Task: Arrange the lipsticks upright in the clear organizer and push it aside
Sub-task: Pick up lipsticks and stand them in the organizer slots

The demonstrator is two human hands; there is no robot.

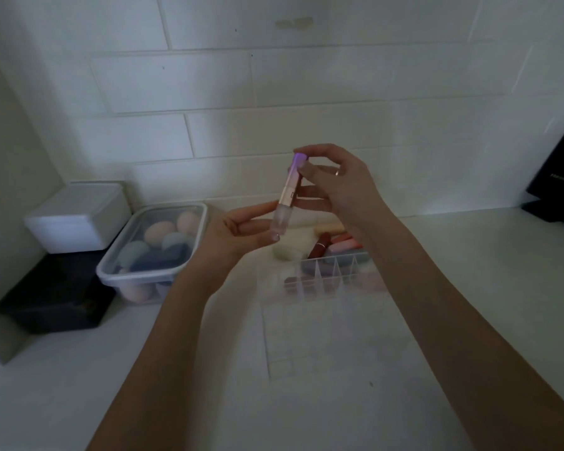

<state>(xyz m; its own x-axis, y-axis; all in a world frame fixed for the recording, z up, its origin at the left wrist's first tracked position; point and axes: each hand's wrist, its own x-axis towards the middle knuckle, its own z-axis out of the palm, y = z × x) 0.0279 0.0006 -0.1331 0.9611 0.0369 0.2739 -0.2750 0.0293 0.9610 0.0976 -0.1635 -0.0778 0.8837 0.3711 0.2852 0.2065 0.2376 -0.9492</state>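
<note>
A: Holding a slim lip-gloss tube with a purple cap, rose-gold collar and clear body (pixel 288 193) upright between both hands above the white counter (pixel 469 288), you pinch its cap with the right hand (pixel 342 187), thumb and forefinger curled round the tip; the left hand (pixel 241 229) steadies the clear lower end between thumb and fingertips.

B: Why both hands?

A: Judging by the grip, you are turning it vertical, cap up, so it can drop straight into a cell; the smooth, glossy barrel looks slippery, and a two-point hold keeps it plumb.

B: Where does it go?

A: Into the clear plastic organizer with thin dividers (pixel 326 275), which sits on the counter just below your hands; some pink and brown tubes already show behind its walls, though the blur hides whether they stand upright; a loose heap of red, peach and cream lipsticks (pixel 332 244) lies just behind it, so the sorting seems only partly done.

B: Anything else nearby?

A: To the left, a lidded clear tub of egg-shaped pastel makeup sponges (pixel 153 252); beside it a matte white lidded box (pixel 79 216) on a black box (pixel 56 301).
</note>
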